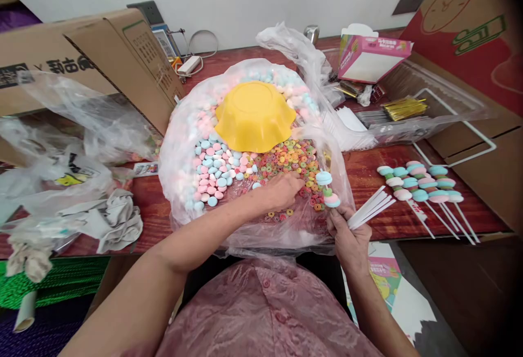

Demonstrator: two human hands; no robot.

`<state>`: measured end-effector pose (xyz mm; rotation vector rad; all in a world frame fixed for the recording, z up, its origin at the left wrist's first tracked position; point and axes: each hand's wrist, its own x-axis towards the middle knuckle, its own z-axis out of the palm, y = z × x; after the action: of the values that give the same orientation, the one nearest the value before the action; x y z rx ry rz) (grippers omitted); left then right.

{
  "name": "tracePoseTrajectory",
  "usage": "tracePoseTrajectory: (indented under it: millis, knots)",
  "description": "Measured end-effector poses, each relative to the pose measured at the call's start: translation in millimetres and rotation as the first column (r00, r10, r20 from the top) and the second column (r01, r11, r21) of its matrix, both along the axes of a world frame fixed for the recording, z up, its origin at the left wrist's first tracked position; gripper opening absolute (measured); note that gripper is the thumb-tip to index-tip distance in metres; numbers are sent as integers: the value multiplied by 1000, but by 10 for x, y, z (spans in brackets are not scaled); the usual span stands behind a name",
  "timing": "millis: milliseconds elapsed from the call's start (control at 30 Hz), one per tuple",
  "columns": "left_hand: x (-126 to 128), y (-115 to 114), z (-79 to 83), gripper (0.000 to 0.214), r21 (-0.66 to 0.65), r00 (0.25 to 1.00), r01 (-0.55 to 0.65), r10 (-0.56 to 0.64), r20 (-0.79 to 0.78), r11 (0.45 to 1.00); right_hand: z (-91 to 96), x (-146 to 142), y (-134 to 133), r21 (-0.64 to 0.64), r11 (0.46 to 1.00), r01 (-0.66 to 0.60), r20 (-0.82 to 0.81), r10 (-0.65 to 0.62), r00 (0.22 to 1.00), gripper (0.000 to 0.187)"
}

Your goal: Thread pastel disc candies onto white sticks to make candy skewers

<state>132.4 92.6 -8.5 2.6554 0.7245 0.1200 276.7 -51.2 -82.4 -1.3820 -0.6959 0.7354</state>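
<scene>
My left hand [286, 189] reaches into the small coloured ring candies [286, 158], its fingertips drawn together at the pile's edge. Whatever it may pinch is hidden. Near the table's front edge my right hand [351, 234] is closed on a candy skewer [331, 200] and a fan of white sticks [370, 207]. The skewer stands upright, with blue, white, green and pink pieces threaded on it. Left of the rings lie pink, white and blue oval candies [210, 166] in a clear plastic bag [175, 182]. An upturned yellow bowl [255, 117] rests over them.
Several finished candy skewers [425, 182] lie at the right. Behind them is a clear bin [441, 101] with gold twist ties [404, 109]. Cardboard boxes [118, 62] flank the table. Crumpled plastic bags [61, 171] and a grey cloth [120, 221] lie at the left.
</scene>
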Motion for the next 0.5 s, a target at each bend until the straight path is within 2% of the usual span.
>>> tracePoseTrajectory:
  millis: [67,167,333,433,500]
  knots:
    - [131,60,-74,30,16,997,23,-22,-69,1000,-31,8,-23,-8,1000,-5,50,6,999,27]
    - [120,62,-129,32,36,991,30,-25,-130,999,-46,28,-52,-31,999,-18,101,21,995,28]
    - [-40,62,-40,48,-14,992,32,-34,-122,999,-70,58,-77,-52,997,-56,223,66,973,28]
    - [-39,98,-1,38,-36,986,54,-59,-159,998,-118,73,-95,-45,997,-57,306,69,949,28]
    - [-18,95,-9,33,38,977,63,-54,-204,997,-146,82,-108,-33,997,-74,333,81,940,28]
